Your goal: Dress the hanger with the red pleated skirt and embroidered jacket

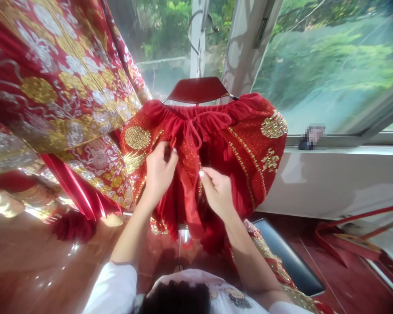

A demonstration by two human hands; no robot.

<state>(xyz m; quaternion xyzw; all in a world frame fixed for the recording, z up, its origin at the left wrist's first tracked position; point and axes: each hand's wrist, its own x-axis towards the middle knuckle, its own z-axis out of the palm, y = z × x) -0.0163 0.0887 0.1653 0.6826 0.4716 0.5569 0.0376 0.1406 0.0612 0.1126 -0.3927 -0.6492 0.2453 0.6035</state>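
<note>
A red embroidered garment (255,139) with a gathered top edge and gold beaded trim hangs on a hanger (198,90) that has a dark red top and metal hook. A thin red cord (212,117) is tied in a bow at its front. My left hand (159,170) is closed in a pinch at the cloth left of the bow. Lower and to the right, my right hand (218,189) pinches the beaded edge of a front panel between thumb and finger. A plain red strip (191,205) hangs between the hands.
Large red, gold and silver embroidered clothing (68,83) hangs at the left. Behind the hanger are windows (330,65) above a white wall (314,183). A black padded seat (288,257) stands below right, near a red frame (347,244) on the tiled floor (52,261).
</note>
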